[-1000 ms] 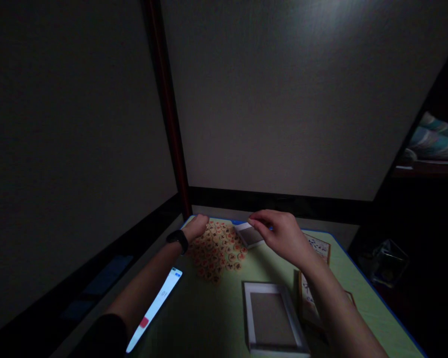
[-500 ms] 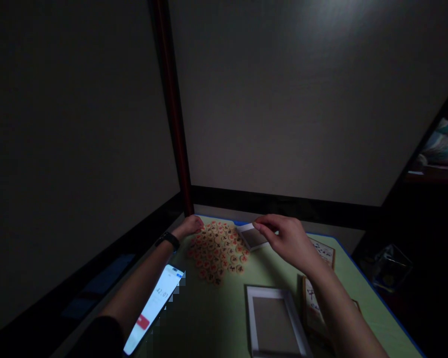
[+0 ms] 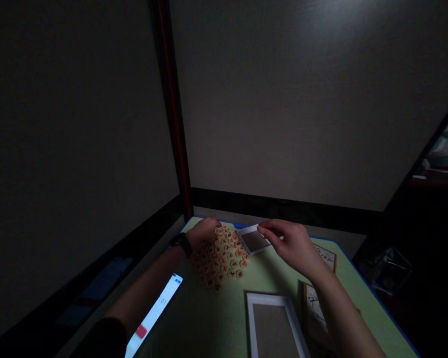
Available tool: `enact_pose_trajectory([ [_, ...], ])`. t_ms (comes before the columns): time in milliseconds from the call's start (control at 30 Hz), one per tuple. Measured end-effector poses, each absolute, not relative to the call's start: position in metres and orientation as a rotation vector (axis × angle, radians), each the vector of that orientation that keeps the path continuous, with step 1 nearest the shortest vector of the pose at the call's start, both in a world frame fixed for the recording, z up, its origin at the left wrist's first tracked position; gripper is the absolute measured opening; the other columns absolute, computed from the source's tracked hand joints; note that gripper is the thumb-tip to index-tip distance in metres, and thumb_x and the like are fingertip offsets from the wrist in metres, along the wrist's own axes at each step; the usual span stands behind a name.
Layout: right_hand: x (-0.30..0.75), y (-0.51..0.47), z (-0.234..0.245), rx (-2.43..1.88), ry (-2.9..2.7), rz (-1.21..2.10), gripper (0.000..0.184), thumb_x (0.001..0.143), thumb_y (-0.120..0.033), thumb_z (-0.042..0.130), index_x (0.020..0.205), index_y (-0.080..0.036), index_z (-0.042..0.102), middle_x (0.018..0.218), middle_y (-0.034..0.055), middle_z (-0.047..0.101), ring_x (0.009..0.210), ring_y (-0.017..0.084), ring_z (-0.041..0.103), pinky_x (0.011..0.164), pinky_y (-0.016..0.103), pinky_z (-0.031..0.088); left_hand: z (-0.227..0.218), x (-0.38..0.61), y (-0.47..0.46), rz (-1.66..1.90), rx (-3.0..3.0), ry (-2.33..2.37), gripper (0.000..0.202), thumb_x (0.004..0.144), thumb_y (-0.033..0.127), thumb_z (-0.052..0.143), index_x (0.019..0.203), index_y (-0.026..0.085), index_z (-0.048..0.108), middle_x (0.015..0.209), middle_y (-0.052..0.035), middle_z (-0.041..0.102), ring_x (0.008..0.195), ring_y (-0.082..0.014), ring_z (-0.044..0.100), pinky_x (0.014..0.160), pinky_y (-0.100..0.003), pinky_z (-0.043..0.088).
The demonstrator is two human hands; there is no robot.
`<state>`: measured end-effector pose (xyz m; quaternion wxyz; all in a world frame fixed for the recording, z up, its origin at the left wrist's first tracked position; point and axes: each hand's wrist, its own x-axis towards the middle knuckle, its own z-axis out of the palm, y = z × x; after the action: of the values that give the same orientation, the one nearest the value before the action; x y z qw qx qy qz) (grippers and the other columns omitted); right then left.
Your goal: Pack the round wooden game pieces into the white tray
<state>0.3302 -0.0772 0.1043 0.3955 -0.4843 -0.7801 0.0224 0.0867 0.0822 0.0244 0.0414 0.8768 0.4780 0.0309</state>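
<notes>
A spread of several round wooden game discs (image 3: 224, 258) with red and black marks lies on the green table mat (image 3: 216, 318). My left hand (image 3: 205, 232), a dark watch on its wrist, rests with curled fingers on the far left edge of the discs. My right hand (image 3: 291, 243) pinches the right edge of a small white-rimmed box tray (image 3: 253, 239) that lies just right of the discs.
A larger white-rimmed box tray (image 3: 272, 325) lies near me. A folded printed board (image 3: 317, 298) sits to its right under my right forearm. A lit phone (image 3: 155, 315) lies at the table's left edge. Walls close in behind; a clear container (image 3: 390, 268) stands far right.
My left hand moved right, from the mat's far left corner onto the discs. My right hand dropped slightly and stays at the small tray's edge. The camera view shifted a little.
</notes>
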Motion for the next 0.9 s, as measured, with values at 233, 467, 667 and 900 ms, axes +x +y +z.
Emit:
enact_pose_trajectory([
  [233,0.332,-0.079,0.105,-1.223,-1.962,0.073,0.019,0.09,-0.022,0.054,0.087,-0.02,0.072,0.084,0.0036,0.075,0.074,0.018,0.069,0.069,0.027,0.05,0.029,0.102,0.076,-0.061,2.748,1.537,0.024,0.078,0.004,0.049,0.088,0.013,0.07,0.094,-0.0152,0.07,0.094,-0.0234,0.065,0.084,-0.03,0.049],
  [467,0.333,-0.079,0.106,-1.218,-1.956,0.066,0.021,0.091,-0.025,0.053,0.086,-0.021,0.072,0.083,0.0037,0.075,0.073,0.018,0.069,0.066,0.028,0.05,0.035,0.072,0.085,-0.005,2.687,1.654,0.017,0.08,0.013,0.056,0.094,0.015,0.066,0.096,-0.0108,0.068,0.095,-0.0215,0.064,0.08,-0.026,0.047],
  [667,0.329,-0.079,0.107,-1.187,-1.967,0.054,0.022,0.09,-0.025,0.052,0.086,-0.021,0.073,0.083,0.004,0.076,0.073,0.019,0.07,0.067,0.029,0.052,0.023,0.032,0.089,0.017,2.582,1.784,0.014,0.076,0.01,0.059,0.089,0.013,0.065,0.088,-0.0104,0.068,0.085,-0.0207,0.063,0.073,-0.026,0.047],
  [900,0.327,-0.078,0.104,-1.207,-1.988,0.056,0.022,0.09,-0.024,0.052,0.087,-0.021,0.073,0.086,0.0048,0.076,0.076,0.019,0.07,0.067,0.029,0.053,0.008,0.024,0.092,0.09,2.519,1.76,0.012,0.075,0.01,0.055,0.077,0.012,0.067,0.08,-0.0074,0.067,0.079,-0.0185,0.062,0.067,-0.024,0.046],
])
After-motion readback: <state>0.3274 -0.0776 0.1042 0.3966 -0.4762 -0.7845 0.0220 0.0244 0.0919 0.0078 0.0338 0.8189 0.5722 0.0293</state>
